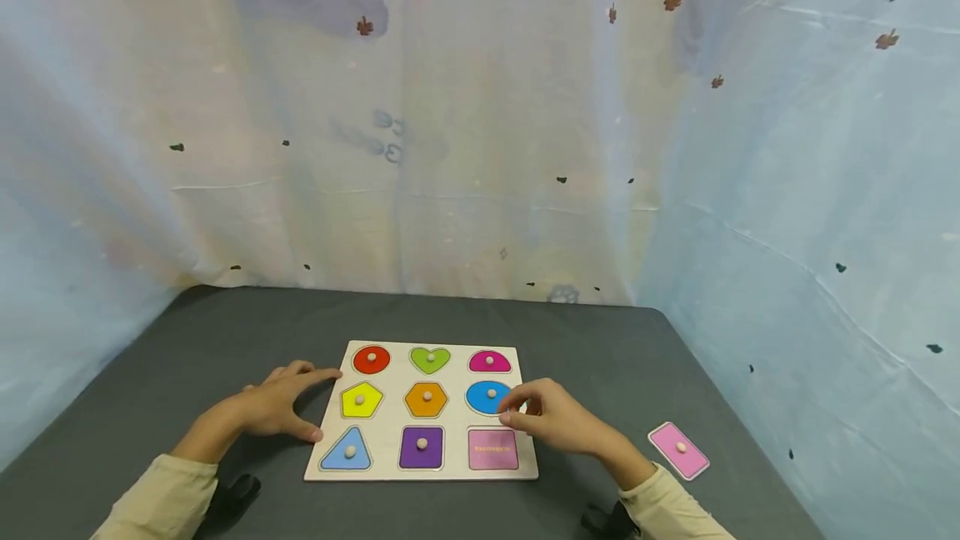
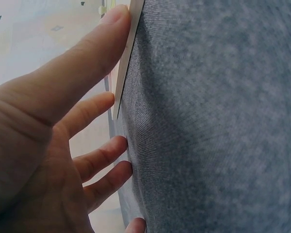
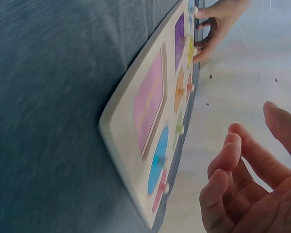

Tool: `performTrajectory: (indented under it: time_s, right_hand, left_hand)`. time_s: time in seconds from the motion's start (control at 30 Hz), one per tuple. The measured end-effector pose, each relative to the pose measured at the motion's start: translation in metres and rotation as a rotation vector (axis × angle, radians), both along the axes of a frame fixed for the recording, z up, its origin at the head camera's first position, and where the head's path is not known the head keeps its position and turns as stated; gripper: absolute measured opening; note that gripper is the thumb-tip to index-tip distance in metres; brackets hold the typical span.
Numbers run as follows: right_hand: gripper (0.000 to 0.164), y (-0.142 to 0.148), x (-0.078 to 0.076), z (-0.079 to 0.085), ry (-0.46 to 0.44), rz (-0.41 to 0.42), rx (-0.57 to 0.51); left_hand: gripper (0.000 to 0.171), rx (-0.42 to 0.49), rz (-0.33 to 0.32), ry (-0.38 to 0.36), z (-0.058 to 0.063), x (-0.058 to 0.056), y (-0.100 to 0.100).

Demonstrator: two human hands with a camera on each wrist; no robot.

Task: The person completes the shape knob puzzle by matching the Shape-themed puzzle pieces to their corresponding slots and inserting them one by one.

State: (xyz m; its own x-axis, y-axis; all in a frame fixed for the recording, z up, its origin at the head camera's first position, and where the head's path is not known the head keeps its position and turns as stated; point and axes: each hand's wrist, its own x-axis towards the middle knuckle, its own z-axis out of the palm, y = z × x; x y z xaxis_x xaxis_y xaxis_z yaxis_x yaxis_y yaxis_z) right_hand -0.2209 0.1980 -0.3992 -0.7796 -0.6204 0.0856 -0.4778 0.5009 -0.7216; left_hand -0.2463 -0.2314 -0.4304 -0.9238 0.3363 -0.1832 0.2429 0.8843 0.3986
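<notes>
A wooden knob puzzle board (image 1: 386, 440) lies on the dark table, holding several coloured shape pieces. The pink rectangular recess (image 1: 492, 458) at its near right corner has no piece in it and shows printed lettering. My left hand (image 1: 273, 403) touches the board's left edge with thumb and index finger; its other fingers extend past the edge in the left wrist view. My right hand (image 1: 553, 417) hovers over the board's right edge, beside the blue oval piece (image 1: 480, 398), fingers loosely bent and holding nothing. A pink rectangle piece (image 1: 688, 461) with a knob lies apart, right of my right forearm.
The dark cloth-covered table (image 1: 600, 357) extends around the board. A pale patterned curtain (image 1: 480, 215) hangs behind the table and along its sides. Black straps (image 1: 232, 500) show near the wrists.
</notes>
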Motion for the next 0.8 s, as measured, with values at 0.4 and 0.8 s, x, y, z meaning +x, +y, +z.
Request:
performTrajectory:
  time_s: [0.4, 0.8]
  right_hand:
    - [0.026, 0.04, 0.006, -0.002, 0.0, -0.105, -0.013]
    - [0.024, 0.079, 0.009, -0.007, 0.019, -0.166, 0.001]
  left_hand:
    - [0.099, -0.027, 0.005, -0.009, 0.002, -0.004, 0.001]
    - [0.099, -0.024, 0.006, -0.013, 0.0, -0.003, 0.001]
